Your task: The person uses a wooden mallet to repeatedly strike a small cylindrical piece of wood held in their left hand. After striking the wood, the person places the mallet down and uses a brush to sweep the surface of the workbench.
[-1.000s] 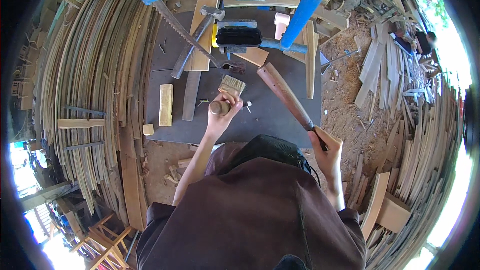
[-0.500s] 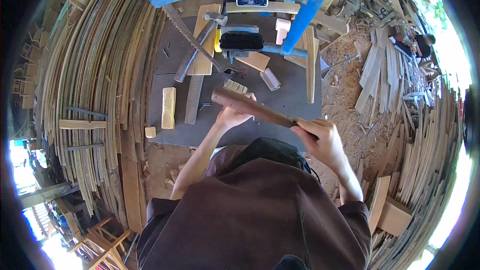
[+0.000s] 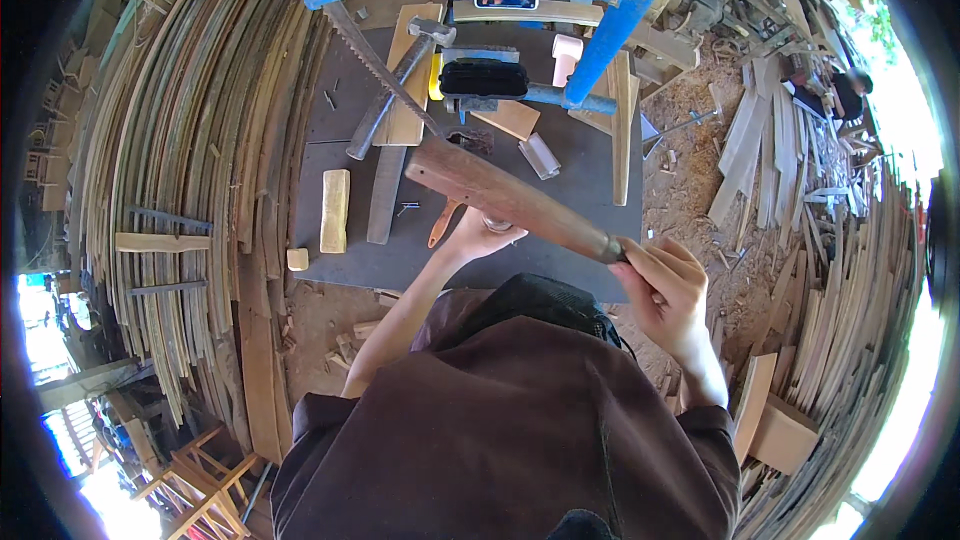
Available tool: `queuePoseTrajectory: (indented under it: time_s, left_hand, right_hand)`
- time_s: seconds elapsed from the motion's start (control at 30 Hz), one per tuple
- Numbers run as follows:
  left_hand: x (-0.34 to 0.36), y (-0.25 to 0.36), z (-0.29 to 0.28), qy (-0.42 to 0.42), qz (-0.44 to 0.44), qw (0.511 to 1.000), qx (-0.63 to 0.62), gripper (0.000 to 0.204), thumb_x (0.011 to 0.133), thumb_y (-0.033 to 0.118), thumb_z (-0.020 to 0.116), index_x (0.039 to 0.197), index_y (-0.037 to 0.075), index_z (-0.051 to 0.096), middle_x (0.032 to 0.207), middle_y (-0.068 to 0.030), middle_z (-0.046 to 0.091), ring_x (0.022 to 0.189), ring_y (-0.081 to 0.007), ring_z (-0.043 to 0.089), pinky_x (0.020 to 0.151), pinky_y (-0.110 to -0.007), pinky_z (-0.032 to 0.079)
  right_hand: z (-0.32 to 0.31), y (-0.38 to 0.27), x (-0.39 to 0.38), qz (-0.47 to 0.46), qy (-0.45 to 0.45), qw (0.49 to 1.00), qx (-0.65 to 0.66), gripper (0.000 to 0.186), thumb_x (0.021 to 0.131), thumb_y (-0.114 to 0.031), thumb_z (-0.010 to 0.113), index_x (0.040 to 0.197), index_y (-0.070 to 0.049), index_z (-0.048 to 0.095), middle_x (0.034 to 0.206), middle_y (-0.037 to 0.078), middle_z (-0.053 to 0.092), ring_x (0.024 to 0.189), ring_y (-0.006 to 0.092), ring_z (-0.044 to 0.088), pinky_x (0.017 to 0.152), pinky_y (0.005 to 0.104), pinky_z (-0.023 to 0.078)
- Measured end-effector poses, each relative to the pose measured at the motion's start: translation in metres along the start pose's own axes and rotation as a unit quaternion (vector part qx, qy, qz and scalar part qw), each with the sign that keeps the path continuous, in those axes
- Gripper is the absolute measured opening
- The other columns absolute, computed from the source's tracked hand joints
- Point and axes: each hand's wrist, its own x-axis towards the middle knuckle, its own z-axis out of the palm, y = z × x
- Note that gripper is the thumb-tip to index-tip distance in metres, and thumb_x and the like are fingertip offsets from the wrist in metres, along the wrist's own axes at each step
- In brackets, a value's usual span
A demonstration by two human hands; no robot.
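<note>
The person's right arm bends at the elbow, its right hand (image 3: 668, 290) wrapped round the dark, narrow end of a brown wooden tool (image 3: 515, 197) that slants up leftward above the dark tabletop (image 3: 582, 175). The left forearm angles in from below, the left hand (image 3: 480, 237) tucked under the tool's middle and partly hidden. An orange-brown handle (image 3: 441, 226) sticks out beside it; I can't tell whether those fingers grip it.
</note>
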Motion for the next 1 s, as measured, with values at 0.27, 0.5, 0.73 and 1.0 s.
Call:
queuePoseTrajectory:
  time_s: [0.27,0.5,0.73,1.0]
  left_hand:
    - [0.009,0.032,0.0,-0.056,-0.046,0.997,0.002,0.027,0.076,0.019,0.076,0.094,0.007,0.059,0.09,-0.0043,0.062,0.085,-0.0151,0.06,0.075,-0.03,0.047]
    - [0.012,0.036,0.01,0.047,0.062,0.997,0.001,0.018,0.076,0.011,0.073,0.086,0.006,0.059,0.08,0.0017,0.062,0.072,-0.0067,0.059,0.064,-0.025,0.048]
    - [0.012,0.033,0.013,-0.046,-0.031,0.998,-0.034,0.018,0.078,0.011,0.072,0.069,0.006,0.056,0.06,0.0046,0.054,0.057,-0.0032,0.05,0.053,-0.022,0.041]
    - [0.008,0.023,0.001,0.01,0.033,0.999,-0.02,0.017,0.08,0.013,0.073,0.083,0.006,0.058,0.077,0.0007,0.059,0.074,-0.0087,0.055,0.066,-0.028,0.045]
  right_hand:
    - [0.007,0.014,-0.019,0.042,-0.05,0.997,-0.035,0.024,0.076,-0.005,0.073,0.097,0.001,0.064,0.059,0.003,0.056,0.044,0.018,0.042,0.049,0.0302,0.035]
    - [0.01,0.013,-0.027,0.06,-0.016,0.997,-0.038,0.02,0.076,-0.006,0.073,0.094,-0.002,0.066,0.057,0.003,0.053,0.043,0.0174,0.04,0.047,0.0301,0.033]
    - [-0.013,-0.005,-0.016,0.078,0.045,0.995,-0.042,0.023,0.075,-0.002,0.072,0.097,0.002,0.066,0.055,0.002,0.051,0.044,0.0152,0.037,0.048,0.0287,0.032]
    - [0.003,0.006,-0.033,0.067,-0.001,0.997,-0.032,0.021,0.075,-0.005,0.073,0.094,0.001,0.067,0.056,0.003,0.055,0.043,0.0166,0.038,0.048,0.0297,0.031]
